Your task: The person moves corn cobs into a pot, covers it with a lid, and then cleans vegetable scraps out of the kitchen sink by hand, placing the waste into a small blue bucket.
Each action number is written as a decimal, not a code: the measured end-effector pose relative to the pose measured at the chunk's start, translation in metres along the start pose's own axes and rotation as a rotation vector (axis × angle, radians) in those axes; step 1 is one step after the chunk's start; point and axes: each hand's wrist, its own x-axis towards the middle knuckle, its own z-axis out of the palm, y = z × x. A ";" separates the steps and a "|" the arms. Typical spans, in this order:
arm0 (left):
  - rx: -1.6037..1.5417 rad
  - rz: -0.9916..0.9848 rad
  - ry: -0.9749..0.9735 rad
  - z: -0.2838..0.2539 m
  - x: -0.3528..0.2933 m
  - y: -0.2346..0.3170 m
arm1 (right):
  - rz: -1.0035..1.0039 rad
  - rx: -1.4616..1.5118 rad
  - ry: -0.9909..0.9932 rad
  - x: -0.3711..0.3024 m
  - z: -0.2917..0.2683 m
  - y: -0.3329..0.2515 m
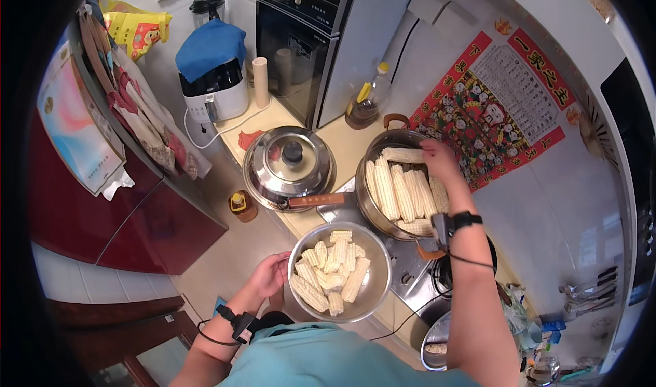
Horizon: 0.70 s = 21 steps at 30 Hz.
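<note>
Pot [374, 206]: about half filled with corn cobs [403, 192].
Bowl [339, 272]: many pieces left.
Left hand [270, 275]: gripping bowl rim.
Right hand [441, 160]: seemingly setting a cob.

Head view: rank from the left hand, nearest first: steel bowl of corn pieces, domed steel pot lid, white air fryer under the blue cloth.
1. Steel bowl of corn pieces, touching the left hand.
2. Domed steel pot lid, on the counter beyond the bowl.
3. White air fryer, against the back wall.

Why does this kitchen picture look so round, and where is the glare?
Head view: the fisheye lens bends straight edges near the black rim; glare shines on the steel pot lid and the bowl of corn beside the left hand; the middle looks sharp.
</note>
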 end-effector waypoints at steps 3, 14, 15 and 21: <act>0.001 -0.003 0.008 0.010 -0.002 0.003 | -0.012 0.331 -0.051 -0.059 -0.038 -0.031; 0.021 0.001 0.044 0.004 0.005 0.003 | 0.156 -0.042 -0.796 -0.264 0.137 -0.042; 0.030 -0.005 0.037 0.007 0.008 0.003 | 0.190 -0.031 -0.640 -0.282 0.172 -0.023; 0.030 -0.012 0.054 0.003 0.006 0.003 | 0.525 0.515 -0.455 -0.299 0.194 -0.030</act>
